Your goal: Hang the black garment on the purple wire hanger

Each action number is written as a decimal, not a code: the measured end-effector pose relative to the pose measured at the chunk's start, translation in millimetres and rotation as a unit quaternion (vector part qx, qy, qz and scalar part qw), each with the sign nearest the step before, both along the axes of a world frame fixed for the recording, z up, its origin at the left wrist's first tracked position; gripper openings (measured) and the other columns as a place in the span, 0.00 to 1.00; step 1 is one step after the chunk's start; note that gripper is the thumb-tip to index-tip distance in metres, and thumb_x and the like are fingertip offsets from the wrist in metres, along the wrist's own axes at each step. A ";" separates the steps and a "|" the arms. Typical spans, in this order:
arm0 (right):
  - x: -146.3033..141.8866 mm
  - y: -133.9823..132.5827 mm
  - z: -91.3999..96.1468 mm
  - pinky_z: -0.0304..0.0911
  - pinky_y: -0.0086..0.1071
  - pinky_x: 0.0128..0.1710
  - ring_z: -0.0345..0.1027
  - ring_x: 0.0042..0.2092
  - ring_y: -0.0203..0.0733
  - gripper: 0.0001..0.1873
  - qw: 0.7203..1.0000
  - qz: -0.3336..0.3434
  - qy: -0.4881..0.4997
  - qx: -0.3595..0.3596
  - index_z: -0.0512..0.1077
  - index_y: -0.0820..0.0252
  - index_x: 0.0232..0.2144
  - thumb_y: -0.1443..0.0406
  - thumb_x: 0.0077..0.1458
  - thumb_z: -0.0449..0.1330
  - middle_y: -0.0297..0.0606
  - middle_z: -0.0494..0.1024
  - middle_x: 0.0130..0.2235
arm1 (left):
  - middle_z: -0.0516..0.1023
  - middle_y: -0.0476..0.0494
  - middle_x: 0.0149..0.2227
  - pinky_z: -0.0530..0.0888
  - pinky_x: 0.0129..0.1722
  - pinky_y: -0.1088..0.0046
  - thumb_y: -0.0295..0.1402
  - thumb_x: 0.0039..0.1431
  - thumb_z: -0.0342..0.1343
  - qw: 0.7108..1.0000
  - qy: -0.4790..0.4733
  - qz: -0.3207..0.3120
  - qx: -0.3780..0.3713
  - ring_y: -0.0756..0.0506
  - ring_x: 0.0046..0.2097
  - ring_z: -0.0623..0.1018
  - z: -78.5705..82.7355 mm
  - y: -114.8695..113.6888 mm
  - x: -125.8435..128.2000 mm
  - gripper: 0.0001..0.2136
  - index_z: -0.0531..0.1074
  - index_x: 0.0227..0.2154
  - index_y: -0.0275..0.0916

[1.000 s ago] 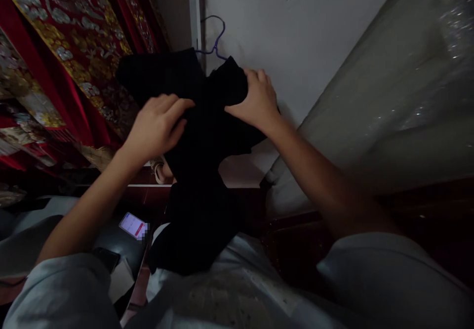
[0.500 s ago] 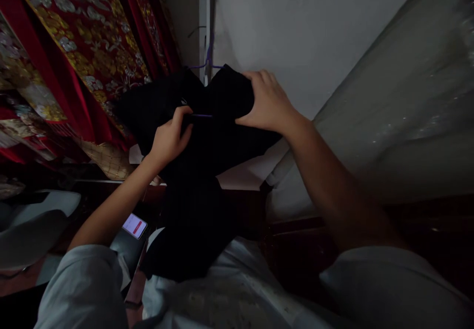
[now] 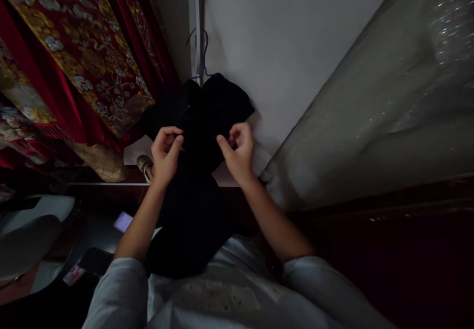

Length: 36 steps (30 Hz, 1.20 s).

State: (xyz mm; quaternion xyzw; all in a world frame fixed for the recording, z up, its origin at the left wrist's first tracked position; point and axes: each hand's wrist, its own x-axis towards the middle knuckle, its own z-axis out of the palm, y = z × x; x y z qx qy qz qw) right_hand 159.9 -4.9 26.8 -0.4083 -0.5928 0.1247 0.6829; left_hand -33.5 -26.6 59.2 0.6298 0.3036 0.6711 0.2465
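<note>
A black garment (image 3: 225, 99) hangs on a purple hanger (image 3: 205, 55) in front of me, its folds hard to make out in the dim light. My left hand (image 3: 165, 154) is at the left of its front, thumb and forefinger closed in a pinch at the dark cloth. Across from it, my right hand (image 3: 240, 154) has its fingers curled and thumb forward, at the garment's right side. The exact bit of cloth between the fingertips is lost in the black.
Red embroidered cloths (image 3: 103, 62) hang at the left. A pale wall (image 3: 281, 38) stands behind, with a plastic-like sheet (image 3: 351, 122) to the right. A lit phone (image 3: 123, 221) lies lower left. A clog-like shoe (image 3: 143, 164) shows beyond my left wrist.
Both hands have come down from higher on the garment; my right hand has left its shoulder and moved inward. The purple bar seen across the garment's front is now out of sight.
</note>
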 end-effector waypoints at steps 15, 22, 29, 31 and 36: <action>-27.7 -48.4 -38.0 0.48 0.25 0.19 0.56 0.20 0.30 0.30 0.885 0.239 0.235 -0.321 0.68 0.58 0.24 0.38 0.46 0.66 0.30 0.68 0.19 | 0.71 0.52 0.26 0.68 0.26 0.81 0.42 0.62 0.68 0.982 -0.158 0.004 -0.100 0.54 0.25 0.70 -43.9 -47.7 41.6 0.11 0.78 0.39 0.41; -26.2 -53.7 -39.5 0.50 0.24 0.20 0.59 0.21 0.30 0.20 0.884 0.276 0.223 -0.305 0.71 0.58 0.31 0.47 0.54 0.63 0.30 0.71 0.21 | 0.76 0.48 0.35 0.70 0.31 0.81 0.41 0.65 0.65 0.985 -0.146 0.070 -0.052 0.53 0.32 0.73 -47.9 -49.7 39.7 0.09 0.78 0.39 0.41; -25.0 -55.0 -33.5 0.50 0.24 0.21 0.57 0.22 0.29 0.14 0.898 0.259 0.192 -0.301 0.72 0.59 0.25 0.55 0.54 0.62 0.29 0.67 0.19 | 0.71 0.40 0.57 0.73 0.58 0.67 0.42 0.66 0.63 0.990 -0.072 0.119 0.001 0.44 0.58 0.75 -69.9 -47.4 38.4 0.16 0.73 0.52 0.44; -25.7 -56.0 -31.1 0.51 0.25 0.21 0.57 0.21 0.30 0.15 0.898 0.260 0.187 -0.302 0.71 0.59 0.23 0.55 0.55 0.61 0.29 0.66 0.19 | 0.71 0.38 0.58 0.72 0.60 0.63 0.41 0.66 0.63 0.990 -0.031 0.134 0.001 0.42 0.60 0.73 -79.8 -44.9 38.9 0.17 0.71 0.54 0.43; -27.3 -59.2 -24.1 0.53 0.27 0.23 0.58 0.21 0.31 0.17 0.896 0.301 0.131 -0.298 0.70 0.59 0.22 0.54 0.56 0.59 0.30 0.65 0.17 | 0.77 0.42 0.42 0.74 0.49 0.66 0.35 0.68 0.57 0.987 0.100 0.121 -0.029 0.44 0.46 0.78 -94.6 -40.1 43.7 0.06 0.74 0.43 0.39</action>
